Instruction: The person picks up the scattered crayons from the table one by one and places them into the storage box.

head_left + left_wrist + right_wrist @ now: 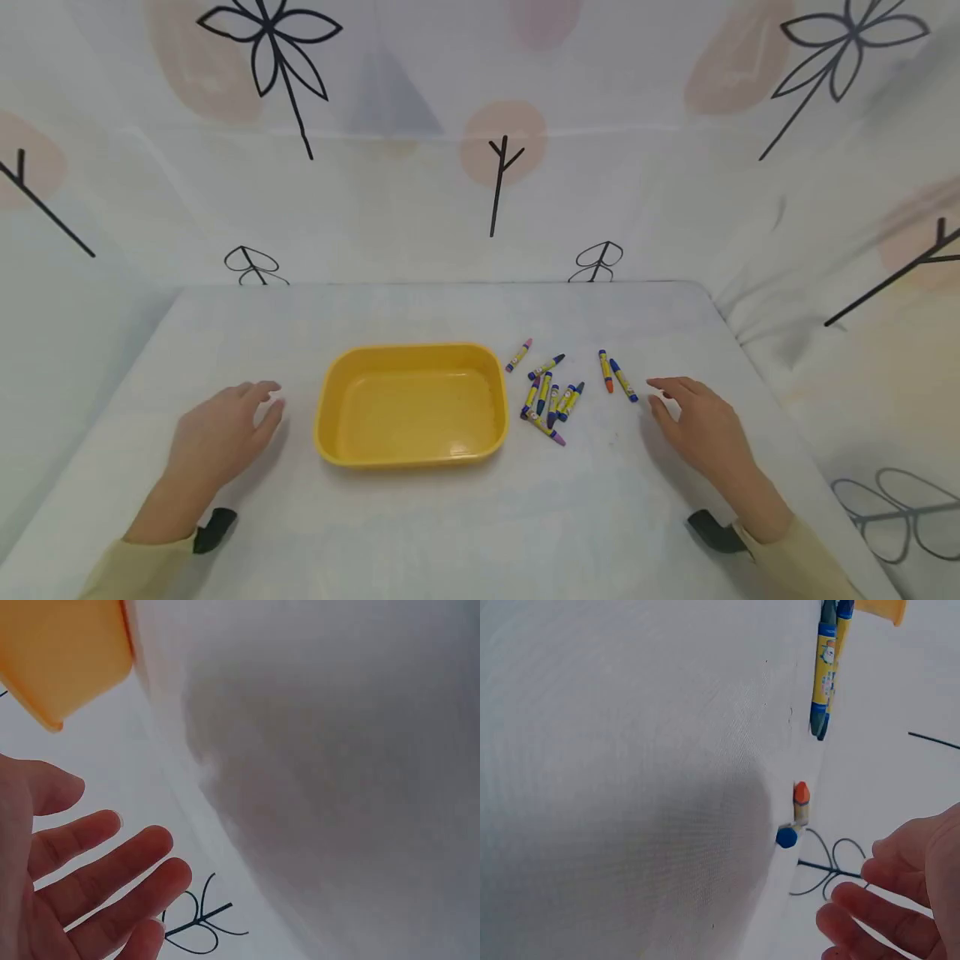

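A yellow rectangular tray (411, 460) sits near the middle of the white table, its inside bare. To its right lie several crayons in yellow wrappers: a loose cluster around a green crayon (543, 393) and a purple crayon (545, 428), with a pink crayon (518, 355) farther back. Apart from them, an orange crayon (605, 371) and a blue crayon (623, 381) lie side by side. My right hand (705, 425) is just right of these two, fingers relaxed and holding nothing. Left of the tray, my left hand (225, 433) hovers with loosely spread fingers (112, 862), also holding nothing.
A white cloth (390, 208) with printed flowers and pastel shapes hangs behind the table (465, 533) and down both sides. Each wrist carries a dark strap piece, such as the left one (215, 530), beside a pale sleeve (142, 568).
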`<action>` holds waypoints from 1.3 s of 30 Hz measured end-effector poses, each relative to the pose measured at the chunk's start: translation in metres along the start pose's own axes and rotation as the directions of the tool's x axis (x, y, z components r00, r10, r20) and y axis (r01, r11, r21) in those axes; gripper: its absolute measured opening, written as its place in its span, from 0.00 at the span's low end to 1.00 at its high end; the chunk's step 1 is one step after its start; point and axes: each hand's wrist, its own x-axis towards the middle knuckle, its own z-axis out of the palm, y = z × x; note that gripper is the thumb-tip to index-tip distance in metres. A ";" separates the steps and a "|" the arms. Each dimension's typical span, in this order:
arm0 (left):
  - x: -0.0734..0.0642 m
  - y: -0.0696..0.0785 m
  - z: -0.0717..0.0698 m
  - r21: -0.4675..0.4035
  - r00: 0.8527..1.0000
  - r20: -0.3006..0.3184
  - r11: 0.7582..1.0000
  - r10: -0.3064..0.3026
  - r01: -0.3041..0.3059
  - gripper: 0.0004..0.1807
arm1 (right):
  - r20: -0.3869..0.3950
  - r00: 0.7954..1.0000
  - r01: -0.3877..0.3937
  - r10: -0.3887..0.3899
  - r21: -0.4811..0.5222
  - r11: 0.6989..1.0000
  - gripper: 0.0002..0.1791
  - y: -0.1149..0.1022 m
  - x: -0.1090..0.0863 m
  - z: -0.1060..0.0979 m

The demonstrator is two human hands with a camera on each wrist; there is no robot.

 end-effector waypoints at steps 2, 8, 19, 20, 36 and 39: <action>0.003 0.004 0.000 -0.095 0.999 0.043 0.995 -0.034 0.038 0.19 | 0.000 1.000 -0.006 0.006 0.034 0.999 0.14 -0.001 0.004 0.002; 0.010 0.015 0.008 -0.490 0.990 0.073 0.861 -0.117 0.138 0.18 | 0.051 0.998 -0.038 0.031 0.143 0.989 0.13 0.002 0.015 0.010; 0.013 0.029 0.021 -0.735 0.981 0.184 0.654 -0.060 0.178 0.25 | 0.322 0.920 -0.299 0.224 0.205 0.932 0.24 0.004 0.031 0.024; 0.013 0.028 0.022 -0.740 0.981 0.187 0.650 -0.048 0.173 0.24 | 0.337 0.912 -0.311 0.234 0.198 0.929 0.25 0.003 0.032 0.025; 0.019 0.031 0.025 -0.700 0.970 0.217 0.710 0.109 0.077 0.24 | 0.374 0.883 -0.346 0.283 0.110 0.932 0.21 0.001 0.045 0.028; 0.022 0.031 0.022 -0.708 0.965 0.225 0.703 0.131 0.070 0.25 | 0.364 0.884 -0.350 0.293 0.101 0.931 0.17 0.000 0.046 0.026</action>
